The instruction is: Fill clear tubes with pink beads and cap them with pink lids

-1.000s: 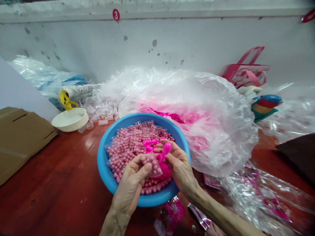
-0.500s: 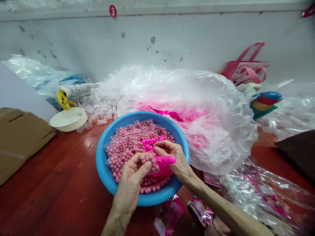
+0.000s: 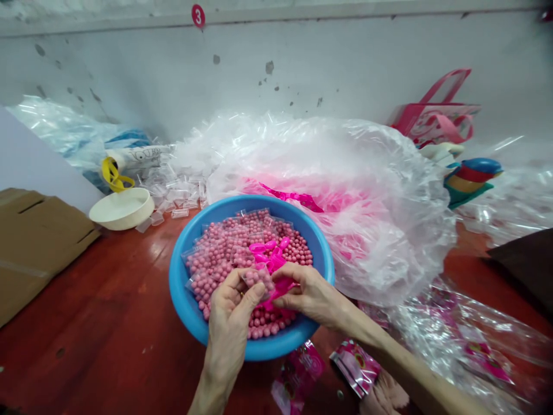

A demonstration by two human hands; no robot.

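Head view: one blue plastic basin (image 3: 185, 305) on a red wooden bench (image 3: 95, 305), two hands over it.

The basin holds many small clear bags of pink beads (image 3: 224, 253), with loose beads among them. Fingers of the left hand (image 3: 228, 311) clamp one small clear bag (image 3: 258, 279) of pink beads above the basin's middle, its long axis slanting down rightward. Fingers of the right hand (image 3: 313, 297) curl together beside a bright pink plastic piece (image 3: 280, 286); whether they grip it, I cannot tell.

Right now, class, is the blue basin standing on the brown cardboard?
No, the blue basin sits on the glossy red tabletop, apart from the brown cardboard.
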